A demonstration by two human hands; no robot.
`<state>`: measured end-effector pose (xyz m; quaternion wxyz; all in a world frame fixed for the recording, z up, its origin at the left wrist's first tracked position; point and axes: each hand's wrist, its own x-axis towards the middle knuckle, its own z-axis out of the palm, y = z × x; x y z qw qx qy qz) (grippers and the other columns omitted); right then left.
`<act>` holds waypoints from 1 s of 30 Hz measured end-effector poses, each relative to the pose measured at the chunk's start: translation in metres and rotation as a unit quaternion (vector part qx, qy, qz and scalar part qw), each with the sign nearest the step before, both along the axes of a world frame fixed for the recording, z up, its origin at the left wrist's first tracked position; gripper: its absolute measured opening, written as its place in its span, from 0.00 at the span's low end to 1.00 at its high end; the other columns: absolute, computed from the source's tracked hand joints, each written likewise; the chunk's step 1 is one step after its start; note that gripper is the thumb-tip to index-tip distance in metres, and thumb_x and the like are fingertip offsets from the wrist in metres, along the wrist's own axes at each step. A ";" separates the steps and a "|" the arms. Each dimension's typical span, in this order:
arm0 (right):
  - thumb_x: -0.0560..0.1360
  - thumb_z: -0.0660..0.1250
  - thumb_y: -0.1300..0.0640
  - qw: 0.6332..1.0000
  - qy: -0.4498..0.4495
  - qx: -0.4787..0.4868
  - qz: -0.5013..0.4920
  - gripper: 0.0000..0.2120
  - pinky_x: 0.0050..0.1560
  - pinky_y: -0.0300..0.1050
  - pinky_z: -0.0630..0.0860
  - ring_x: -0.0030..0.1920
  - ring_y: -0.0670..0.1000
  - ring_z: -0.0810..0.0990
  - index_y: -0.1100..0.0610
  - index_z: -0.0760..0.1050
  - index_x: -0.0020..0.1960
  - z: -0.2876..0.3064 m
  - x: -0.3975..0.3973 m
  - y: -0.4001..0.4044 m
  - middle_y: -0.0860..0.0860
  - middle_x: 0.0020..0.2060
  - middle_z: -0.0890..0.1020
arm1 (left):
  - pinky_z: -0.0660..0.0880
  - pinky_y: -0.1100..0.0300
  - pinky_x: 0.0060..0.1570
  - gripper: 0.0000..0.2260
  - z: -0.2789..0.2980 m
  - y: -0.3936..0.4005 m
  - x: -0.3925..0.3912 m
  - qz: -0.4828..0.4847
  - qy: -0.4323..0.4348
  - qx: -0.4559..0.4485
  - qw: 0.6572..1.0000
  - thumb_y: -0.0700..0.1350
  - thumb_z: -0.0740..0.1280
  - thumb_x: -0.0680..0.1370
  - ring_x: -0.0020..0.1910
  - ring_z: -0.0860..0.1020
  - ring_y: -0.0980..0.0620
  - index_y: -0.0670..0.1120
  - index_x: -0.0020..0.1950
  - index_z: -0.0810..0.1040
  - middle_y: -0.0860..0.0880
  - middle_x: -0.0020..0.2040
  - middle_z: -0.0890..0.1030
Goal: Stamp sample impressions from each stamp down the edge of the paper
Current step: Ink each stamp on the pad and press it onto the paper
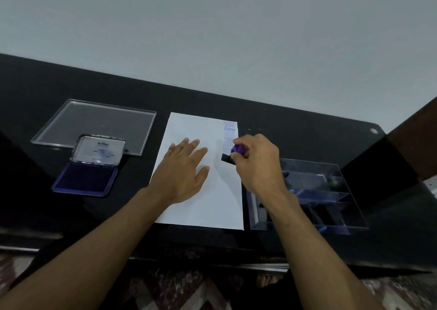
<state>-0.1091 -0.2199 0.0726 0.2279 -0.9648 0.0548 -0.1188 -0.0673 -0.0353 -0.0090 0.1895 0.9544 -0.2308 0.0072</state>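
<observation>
A white sheet of paper point(189, 125) lies on the black table point(295, 125). Blue and grey stamp impressions point(230, 132) run down its right edge from the far corner. My left hand point(186, 167) rests flat on the middle of the sheet, fingers spread. My right hand point(256, 160) grips a stamp point(233, 153) with a purple handle and a black base, held against the paper's right edge just below the impressions. An open ink pad point(86, 178) with a dark blue pad and raised metal lid sits left of the paper.
A clear plastic lid point(99, 123) lies flat behind the ink pad. A clear plastic box point(314, 191) holding more stamps stands right of the paper, under my right forearm. The table's near edge runs below the sheet.
</observation>
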 end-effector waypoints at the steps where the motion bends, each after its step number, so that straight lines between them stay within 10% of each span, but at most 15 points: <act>1: 0.77 0.70 0.57 1.000 0.002 -0.006 0.003 0.10 0.45 0.29 0.65 0.45 0.45 0.74 0.54 0.80 0.58 -0.001 0.001 -0.004 0.48 0.50 0.75 | 0.49 0.45 0.79 0.32 -0.001 -0.003 0.003 -0.001 0.000 0.002 1.000 0.63 0.47 0.79 0.81 0.52 0.45 0.51 0.80 0.63 0.49 0.82 0.58; 30: 0.77 0.70 0.57 0.997 -0.002 -0.043 0.064 0.11 0.51 0.44 0.80 0.47 0.51 0.79 0.58 0.82 0.59 -0.025 0.016 -0.016 0.53 0.51 0.78 | 0.48 0.43 0.79 0.33 -0.023 -0.016 0.028 -0.008 -0.029 0.045 0.999 0.66 0.43 0.79 0.82 0.51 0.46 0.53 0.80 0.63 0.49 0.82 0.57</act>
